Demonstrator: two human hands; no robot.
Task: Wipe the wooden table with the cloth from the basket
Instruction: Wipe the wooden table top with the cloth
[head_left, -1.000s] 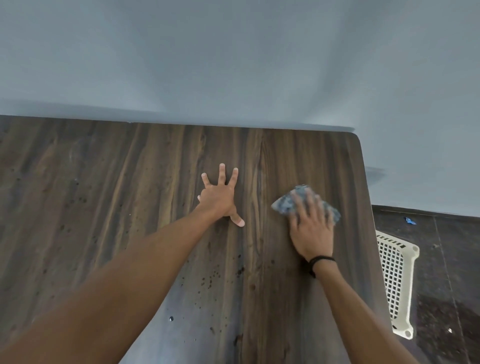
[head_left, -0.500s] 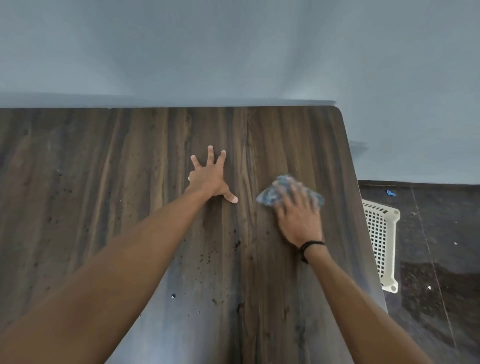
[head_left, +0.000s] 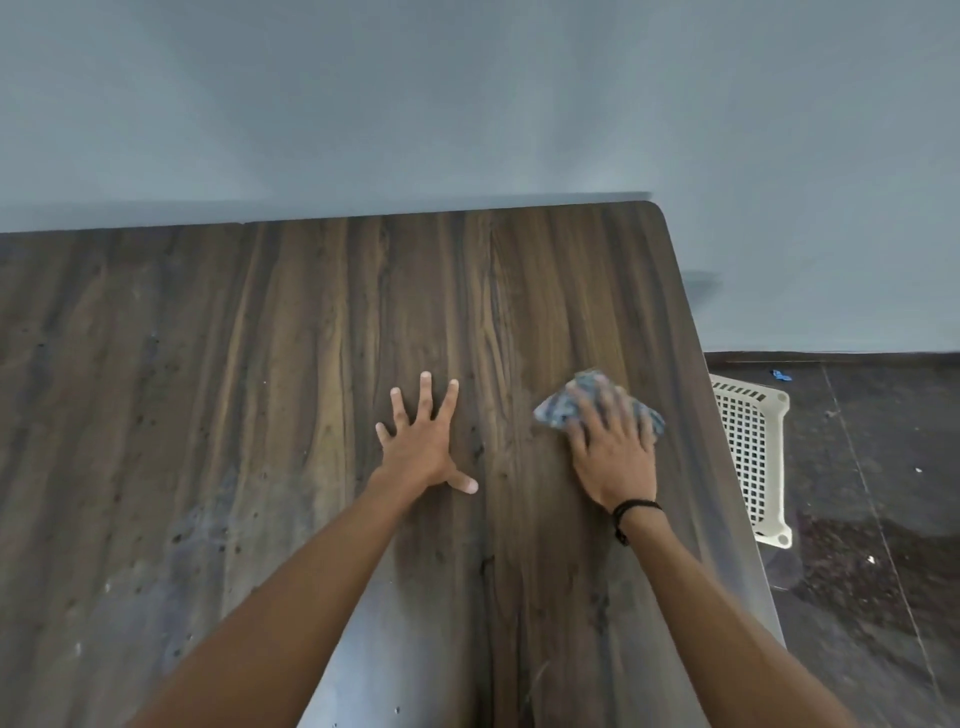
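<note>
A dark wooden table (head_left: 260, 389) fills most of the head view, dotted with small dark specks. My left hand (head_left: 423, 441) lies flat on it near the middle, fingers spread. To its right, my right hand (head_left: 615, 447) presses a folded blue-grey patterned cloth (head_left: 558, 408) onto the tabletop with straight fingers, close to the right edge. The hand covers much of the cloth. A white perforated plastic basket (head_left: 753, 457) stands on the floor just beyond the table's right edge.
A pale grey wall (head_left: 467, 104) runs along the table's far edge. Dark floor (head_left: 872, 493) lies to the right, with a small blue scrap (head_left: 779, 374) near the wall. The table's rounded far right corner (head_left: 654, 208) is in view.
The camera has shifted across the frames. My right hand with the cloth has slid a little to the right, away from my left hand, which stays flat on the table.
</note>
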